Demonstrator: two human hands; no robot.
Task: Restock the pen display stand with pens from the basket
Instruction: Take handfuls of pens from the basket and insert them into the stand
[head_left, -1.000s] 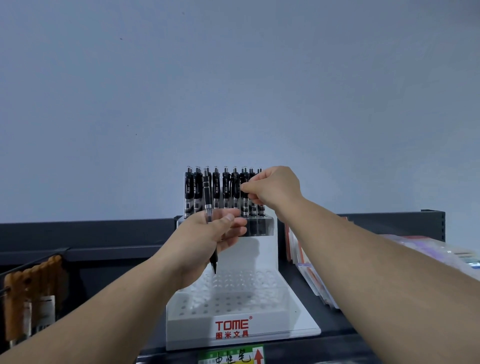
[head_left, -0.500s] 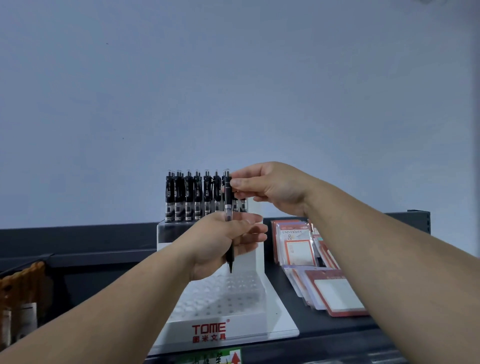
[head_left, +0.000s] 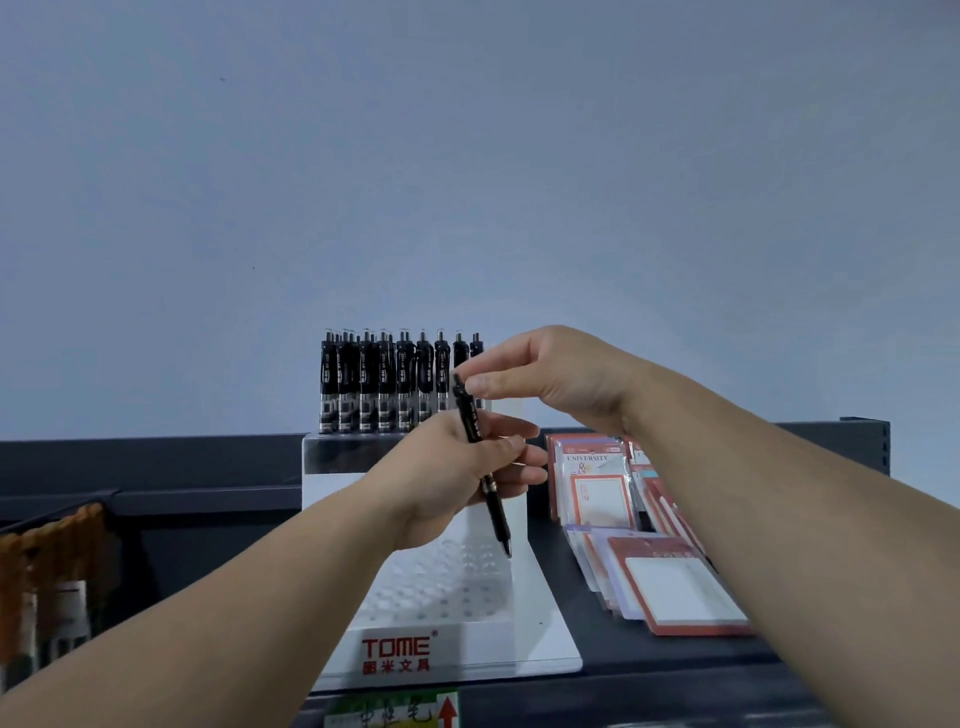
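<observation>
Fingers (head_left: 480, 385) of the right hand (head_left: 550, 374) pinch the pen (head_left: 497, 522) at its top, left hand (head_left: 447, 475) gripping the barrel; tilted, tip toward 5 o'clock, it may miss a display stand (head_left: 441, 608) hole.

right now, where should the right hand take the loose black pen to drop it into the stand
Pinch the upper barrel just under the clicker, coming from the right and above. The loose pen leans tip-down over the stand, the left hand wraps its middle, and the top end sticks out free, where the right hand pinches it.
</observation>
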